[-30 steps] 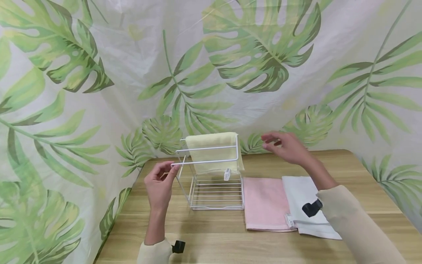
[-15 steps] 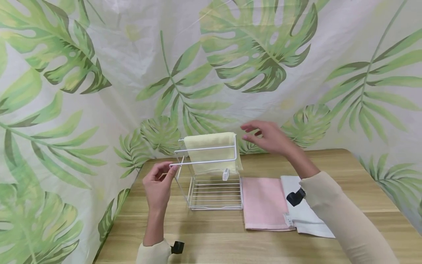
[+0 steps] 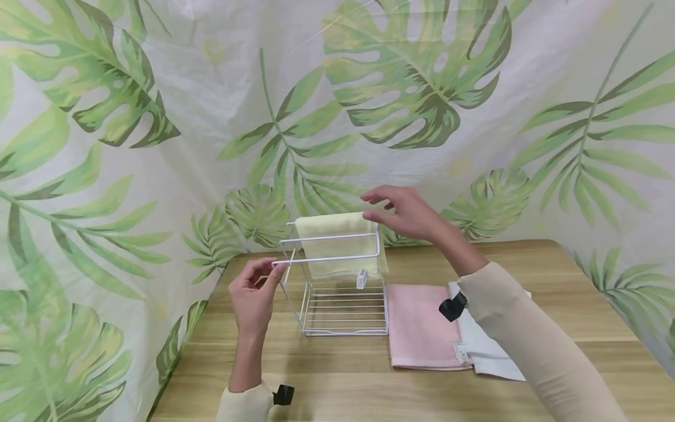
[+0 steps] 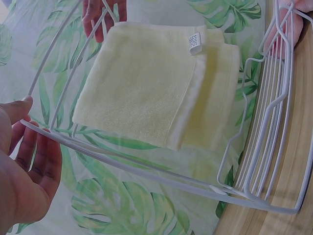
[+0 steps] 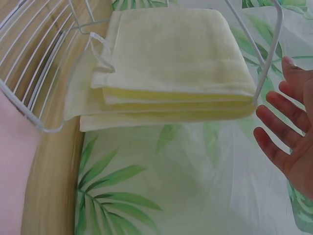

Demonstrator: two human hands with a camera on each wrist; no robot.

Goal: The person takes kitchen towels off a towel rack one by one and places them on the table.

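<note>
left hand [image 3: 256, 296]: nearest the viewer, at the rack's front left; thumb and fingers pinch the free end of the front bar, which the left wrist view shows running across the curled fingers [image 4: 36, 159]
table [image 3: 337, 375]: pale wood, carrying the rack and two flat cloths
pink towel [image 3: 422, 325]: folded flat on the table just right of the rack, not yet hung as far as I can judge
white towel [image 3: 487, 346]: folded flat beside the pink one, its edge tucked against it; partly hidden by the right sleeve, also waiting
wire rack [image 3: 337, 281]: white, upright on the table, with a slatted base and horizontal bars at the top; the two front bars carry nothing
yellow towel [image 3: 340, 243]: already draped over the rack's rear bar, hanging down behind the front bars with its label at the lower edge; this part looks done
right hand [image 3: 403, 212]: above the rack's far right corner at the yellow towel's top edge; fingers spread and relaxed, gripping nothing; the right wrist view shows the open palm [image 5: 293, 142] just beside the towel's fold, apart from it
progress: one towel of three seems placed, two remain on the table; my guess is the hanging towel is only being tidied
backdrop [image 3: 158, 117]: leaf-print sheet behind and left of the table
</note>
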